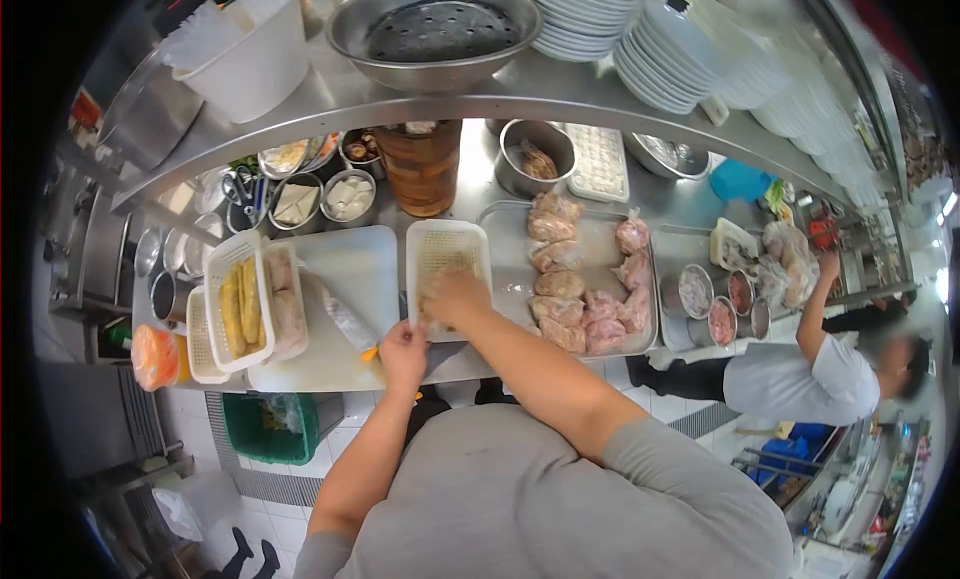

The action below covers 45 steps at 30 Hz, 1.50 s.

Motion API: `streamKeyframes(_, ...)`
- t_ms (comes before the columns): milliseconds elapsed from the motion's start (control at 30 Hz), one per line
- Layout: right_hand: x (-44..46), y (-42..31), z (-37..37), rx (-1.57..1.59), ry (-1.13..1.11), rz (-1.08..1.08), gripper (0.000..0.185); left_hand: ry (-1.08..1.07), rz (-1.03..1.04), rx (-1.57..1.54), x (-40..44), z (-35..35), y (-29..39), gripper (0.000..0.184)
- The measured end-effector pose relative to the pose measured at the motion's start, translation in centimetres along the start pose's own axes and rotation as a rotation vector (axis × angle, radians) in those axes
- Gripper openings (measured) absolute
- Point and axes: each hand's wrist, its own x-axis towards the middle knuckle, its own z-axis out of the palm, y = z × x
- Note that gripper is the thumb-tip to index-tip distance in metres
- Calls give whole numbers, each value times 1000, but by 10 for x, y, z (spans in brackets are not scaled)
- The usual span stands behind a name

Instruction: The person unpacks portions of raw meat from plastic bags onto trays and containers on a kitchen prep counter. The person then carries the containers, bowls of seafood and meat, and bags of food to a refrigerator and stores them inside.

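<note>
My right hand (458, 301) is over the near part of a white plastic basket (447, 229); its fingers are blurred. Close to the basket's near left corner, my left hand (404, 355) has its fingers drawn together, and what they pinch, if anything, is hidden. Beside it, a knife (345, 319) with an orange-yellow handle lies on the white cutting board (350, 254). Right of the basket, a metal tray (510, 269) holds two rows of raw meat portions (557, 259), some in clear plastic.
Left on the board, one white basket (212, 309) holds long yellow pieces (240, 304), with pale meat (287, 309) alongside. Metal pots (535, 144) line the back below a shelf (300, 129) with stacked plates (650, 59). A green bin (255, 429) stands below; a co-worker (800, 379) is at right.
</note>
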Motion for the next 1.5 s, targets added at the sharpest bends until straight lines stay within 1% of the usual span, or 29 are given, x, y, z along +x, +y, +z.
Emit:
streamKeyframes(33, -3, 2, 3, 1, 1, 18, 68, 6, -69, -2, -1, -4, 3, 29)
streamKeyframes(100, -7, 2, 4, 82, 65, -47, 57, -10, -161, -5, 0, -10, 16, 27)
streamKeyframes(133, -22, 1, -14, 80, 56, -36, 57, -19, -172, -8, 1, -11, 14, 27)
streamKeyframes(200, -68, 16, -83, 324, 104, 94, 58, -50, -209, -9, 7, -17, 8, 28)
streamKeyframes(267, -74, 87, -76, 10, 167, 112, 58, -77, -216, -34, 12, -22, 4, 30)
streamKeyframes(333, -98, 144, -94, 117, 13, 58, 64, -84, -192, -19, 15, -23, 7, 33)
streamKeyframes(367, -106, 177, -80, 121, 14, 63, 64, -90, -192, -16, 12, -25, 18, 33)
streamKeyframes(433, -113, 232, -35, -176, 93, -59, 77, -16, -205, 35, 7, -27, 47, 41)
streamKeyframes(467, -125, 222, -39, -170, 92, -56, 77, -20, -206, 41, 8, -26, 45, 41)
streamKeyframes(533, -147, 203, -48, -309, 229, -263, 87, 164, 254, 263, 8, -25, 42, 51)
streamKeyframes(567, -147, 203, -44, -299, 229, -258, 87, 157, 255, 271, 9, -24, 43, 51)
streamKeyframes(633, -142, 201, -39, -131, 319, -279, 54, -43, 489, 460, 10, -23, 53, 62)
streamKeyframes(667, -137, 198, -37, -122, 318, -284, 54, -41, 487, 470, 10, -19, 61, 62)
streamKeyframes(733, -127, 190, -37, -157, 230, -155, 55, -160, 663, 753, 9, -4, 77, 73)
streamKeyframes(767, -127, 184, -38, -149, 238, -160, 55, -157, 669, 764, 11, 3, 84, 73)
streamKeyframes(833, -131, 175, -38, -243, 341, -158, 61, -410, 674, 930, 15, 19, 97, 80)
streamKeyframes(867, -128, 178, -37, -242, 345, -162, 61, -405, 676, 934, 16, 28, 102, 80)
streamKeyframes(933, -124, 188, -29, -268, 238, -195, 65, -546, 560, 1096, 14, 42, 108, 78)
streamKeyframes(1000, -116, 197, -16, -251, 184, -168, 65, -542, 565, 1151, 13, 49, 103, 77)
streamKeyframes(1033, -113, 193, -24, -234, 135, -140, 65, -534, 574, 1207, 15, 53, 102, 76)
streamKeyframes(1067, -116, 191, -32, -237, 143, -141, 65, -528, 580, 1208, 15, 54, 101, 76)
streamKeyframes(1133, -124, 188, -53, 13, 157, 6, 63, -496, 590, 1211, 13, 52, 98, 73)
streamKeyframes(1167, -121, 191, -57, 6, 158, -8, 63, -482, 584, 1210, 13, 51, 97, 73)
streamKeyframes(1233, -114, 193, -63, 438, 255, 246, 59, -487, 573, 1207, 12, 51, 93, 70)
streamKeyframes(1267, -104, 192, -61, 434, 252, 235, 59, -476, 565, 1207, 12, 52, 92, 70)
streamKeyframes(1333, -79, 189, -60, 998, 433, -10, 55, -470, 541, 1214, 11, 53, 89, 69)
streamKeyframes(1367, -75, 171, -71, 998, 432, -16, 55, -466, 553, 1234, 12, 53, 88, 68)
streamKeyframes(1433, -64, 112, -102, 1345, 515, -144, 51, -461, 564, 1226, 13, 52, 84, 67)
streamKeyframes(1500, -35, 80, -100, 1378, 439, -68, 47, -463, 578, 1220, 11, 51, 84, 66)
